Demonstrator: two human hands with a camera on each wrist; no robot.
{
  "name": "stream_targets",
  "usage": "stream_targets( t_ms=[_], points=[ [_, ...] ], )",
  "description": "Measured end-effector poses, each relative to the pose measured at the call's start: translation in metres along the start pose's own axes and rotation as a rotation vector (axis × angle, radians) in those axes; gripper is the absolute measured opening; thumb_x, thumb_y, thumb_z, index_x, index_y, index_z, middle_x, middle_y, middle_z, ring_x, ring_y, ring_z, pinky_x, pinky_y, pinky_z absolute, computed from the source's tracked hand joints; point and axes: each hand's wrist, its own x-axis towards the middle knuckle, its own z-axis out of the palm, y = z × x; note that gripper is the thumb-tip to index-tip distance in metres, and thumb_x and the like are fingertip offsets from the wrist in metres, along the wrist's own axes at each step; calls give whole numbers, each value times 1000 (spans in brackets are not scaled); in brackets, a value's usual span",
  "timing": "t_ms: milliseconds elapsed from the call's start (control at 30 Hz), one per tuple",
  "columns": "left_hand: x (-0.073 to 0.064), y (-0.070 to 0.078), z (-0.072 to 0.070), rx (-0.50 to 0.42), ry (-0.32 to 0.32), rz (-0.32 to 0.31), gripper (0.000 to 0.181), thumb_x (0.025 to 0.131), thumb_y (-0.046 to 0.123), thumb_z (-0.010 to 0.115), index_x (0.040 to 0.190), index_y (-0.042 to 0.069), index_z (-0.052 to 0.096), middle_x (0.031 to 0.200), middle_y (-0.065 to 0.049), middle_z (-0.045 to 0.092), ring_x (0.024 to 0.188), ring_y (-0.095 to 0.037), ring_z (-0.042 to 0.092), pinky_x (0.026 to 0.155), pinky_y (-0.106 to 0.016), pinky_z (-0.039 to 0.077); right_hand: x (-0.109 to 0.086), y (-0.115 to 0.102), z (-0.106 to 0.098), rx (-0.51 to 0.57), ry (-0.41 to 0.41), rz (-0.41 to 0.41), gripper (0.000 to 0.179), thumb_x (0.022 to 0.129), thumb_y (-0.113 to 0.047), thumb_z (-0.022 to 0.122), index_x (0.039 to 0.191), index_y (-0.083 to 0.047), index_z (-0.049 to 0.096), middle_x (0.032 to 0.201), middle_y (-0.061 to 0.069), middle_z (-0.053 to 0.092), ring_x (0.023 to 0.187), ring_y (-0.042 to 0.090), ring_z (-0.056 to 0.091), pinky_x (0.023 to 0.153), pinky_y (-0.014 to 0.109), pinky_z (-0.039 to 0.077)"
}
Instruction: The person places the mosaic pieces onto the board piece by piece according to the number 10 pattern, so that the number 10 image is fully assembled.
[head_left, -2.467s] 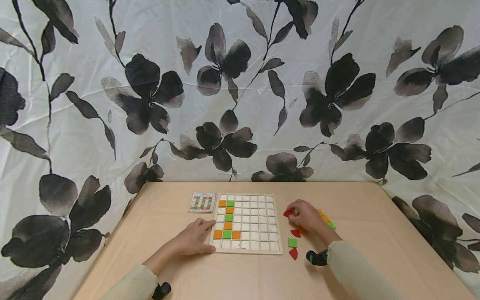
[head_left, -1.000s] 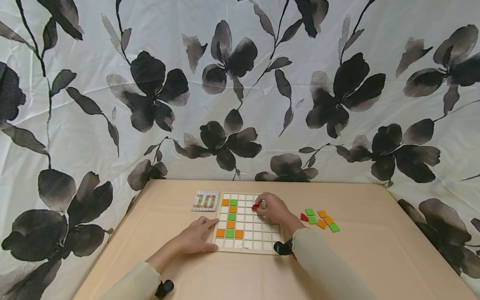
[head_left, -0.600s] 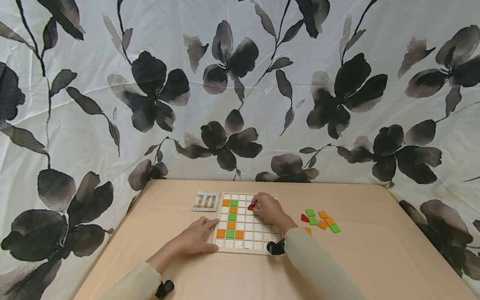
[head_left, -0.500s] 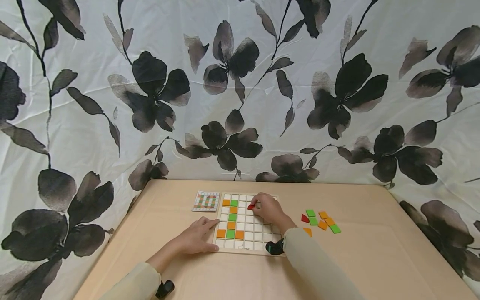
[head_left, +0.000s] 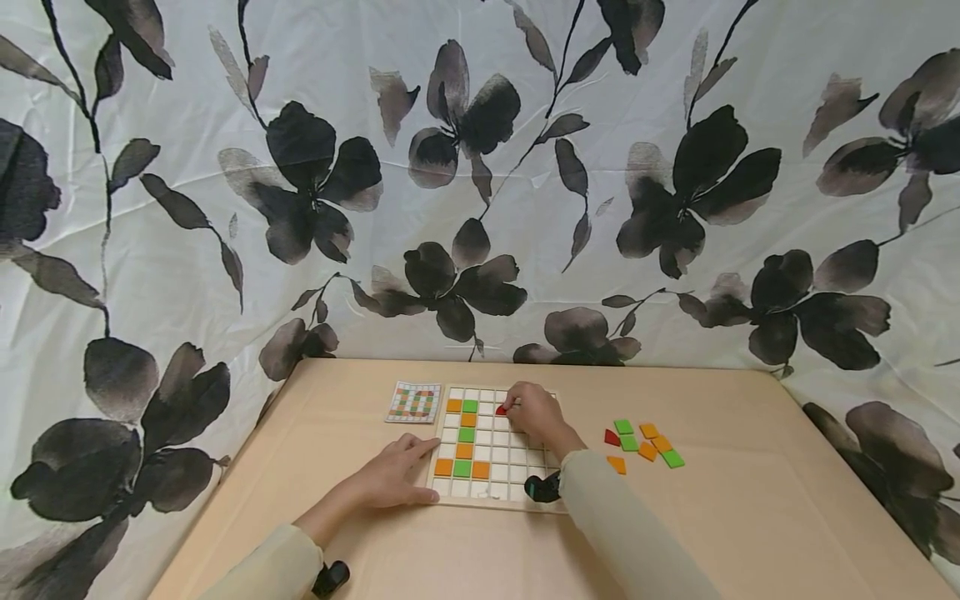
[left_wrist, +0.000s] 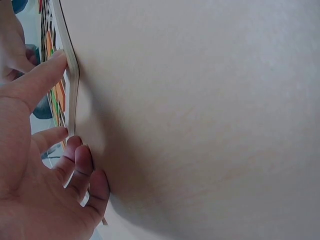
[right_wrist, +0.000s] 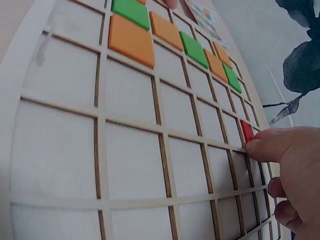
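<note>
In the head view, my right hand pinches a small red tile between thumb and fingertips over the upper middle of the gridded board. The right wrist view shows that red tile at a grid cell; whether it lies fully inside the cell I cannot tell. My left hand rests at the board's left edge, fingers mostly extended. In the left wrist view, the left hand's thumb and fingers touch the board's rim. Orange and green tiles fill several cells on the board's left side.
A small printed pattern card lies beside the board's upper left. Loose green tiles, orange tiles and a red piece lie on the table to the right. My right sleeve covers part of the table there.
My right hand has carried the red tile from the loose pieces at right leftward onto the board, then slightly further up. My left hand stays at the board's edge.
</note>
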Motion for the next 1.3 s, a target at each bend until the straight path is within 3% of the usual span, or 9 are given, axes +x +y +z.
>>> stream_targets(
  t_ms=[267,433,633,900,1133,1300],
  points=[
    [-2,2,-1,6,5,6,86,78,52,75,148,18,39,123,-2,46,105,-17,42,88,-41,41,0,1,1,-21,-3,-1,15,86,-14,71,72,-21,69,103,-5,65,96,18,62,81,41,50],
    [-2,2,0,4,7,8,86,78,51,75,148,17,39,123,-3,46,105,-17,42,88,-41,41,-3,5,1,23,-12,-27,5,87,-14,71,85,-18,74,105,-2,65,99,20,61,87,43,50],
    [-1,2,2,13,7,2,86,77,52,75,148,18,39,124,-3,46,105,-17,42,89,-41,41,-6,14,1,93,-13,-42,14,88,-15,68,100,-17,74,107,-2,65,106,20,60,95,44,47],
    [-1,2,0,3,11,10,85,78,50,75,148,17,39,125,-3,46,106,-17,43,89,-42,41,-13,21,-5,194,-29,-78,21,86,-17,71,107,-14,73,114,0,66,112,23,58,100,46,44],
    [-1,3,-1,5,6,4,85,78,50,75,148,17,39,125,-4,46,105,-17,42,89,-42,41,-20,22,-13,219,-68,-115,23,89,-19,69,111,-14,71,115,0,65,78,16,54,75,35,47],
    [-2,4,-2,6,2,6,86,78,50,75,148,17,39,124,-4,46,104,-17,42,88,-41,41,-25,22,-21,226,-70,-134,24,89,-18,70,113,-14,70,113,0,65,70,14,51,69,30,45]
  ],
)
